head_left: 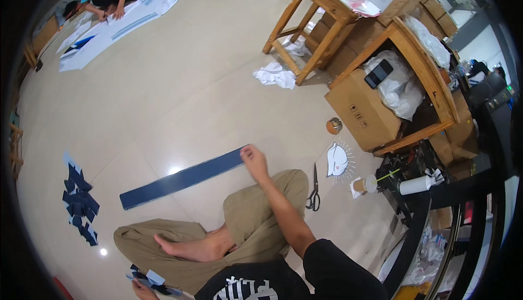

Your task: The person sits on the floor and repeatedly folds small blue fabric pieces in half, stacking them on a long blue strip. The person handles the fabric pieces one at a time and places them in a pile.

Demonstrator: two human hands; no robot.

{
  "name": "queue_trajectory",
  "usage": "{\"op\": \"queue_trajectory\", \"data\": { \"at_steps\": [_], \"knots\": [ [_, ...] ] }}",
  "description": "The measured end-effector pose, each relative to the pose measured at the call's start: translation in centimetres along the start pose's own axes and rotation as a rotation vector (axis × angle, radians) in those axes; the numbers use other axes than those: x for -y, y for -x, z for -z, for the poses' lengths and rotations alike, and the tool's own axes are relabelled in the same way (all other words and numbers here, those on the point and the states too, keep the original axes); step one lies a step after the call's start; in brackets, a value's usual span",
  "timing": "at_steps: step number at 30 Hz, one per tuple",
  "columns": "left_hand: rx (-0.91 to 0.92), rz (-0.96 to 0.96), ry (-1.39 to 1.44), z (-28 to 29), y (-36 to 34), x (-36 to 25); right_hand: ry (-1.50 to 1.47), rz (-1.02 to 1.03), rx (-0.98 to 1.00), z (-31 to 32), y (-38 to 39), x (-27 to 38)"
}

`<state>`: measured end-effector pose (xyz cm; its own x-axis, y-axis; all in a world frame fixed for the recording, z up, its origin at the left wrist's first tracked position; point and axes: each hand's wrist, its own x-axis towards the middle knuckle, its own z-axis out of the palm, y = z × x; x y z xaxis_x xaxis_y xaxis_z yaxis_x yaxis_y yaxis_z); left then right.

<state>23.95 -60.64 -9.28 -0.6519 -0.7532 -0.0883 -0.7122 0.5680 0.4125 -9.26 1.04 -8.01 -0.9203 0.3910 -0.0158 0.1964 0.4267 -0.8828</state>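
Observation:
A long dark navy strip of fabric (182, 177) lies flat and slanted on the floor in front of my crossed legs. At its right end is my right hand (254, 161), fingers pinched together on the corner. Low at the left, beside my knee, my left hand (143, 290) is closed on a small bunch of fabric pieces (154, 278) in navy and light blue; part of the hand is cut off by the picture's rim. A loose pile of navy scraps (81, 204) is on the floor to the left. Dark scissors (314, 195) lie right of my right knee.
A white cap-shaped cutout (338, 159), a small round jar (334, 126) and a cup (368, 184) are at the right, near a cardboard box (362, 109) holding a phone (378, 74). Behind stands a wooden stool (332, 14). Far left, another person handles white fabric (131, 22).

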Motion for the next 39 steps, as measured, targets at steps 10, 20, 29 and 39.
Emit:
{"op": "queue_trajectory", "data": {
  "at_steps": [10, 20, 29, 39],
  "knots": [
    [0.11, -0.347, 0.29, 11.1, 6.0, -28.4, -0.451, 0.049, 0.732, -7.2, 17.1, 11.8],
    [0.053, -0.682, 0.303, 13.5, 7.2, -33.0, -0.604, 0.482, 1.292, -8.1, 23.1, 18.3],
    [-0.49, -0.27, 0.388, 15.1, -0.3, -26.8, -0.517, 0.106, 1.762, -1.5, 18.3, 17.3],
    [0.309, -0.107, 0.236, 11.1, 1.7, -28.0, -0.669, -0.681, 1.197, -4.9, 19.8, 10.5]
  ]
}}
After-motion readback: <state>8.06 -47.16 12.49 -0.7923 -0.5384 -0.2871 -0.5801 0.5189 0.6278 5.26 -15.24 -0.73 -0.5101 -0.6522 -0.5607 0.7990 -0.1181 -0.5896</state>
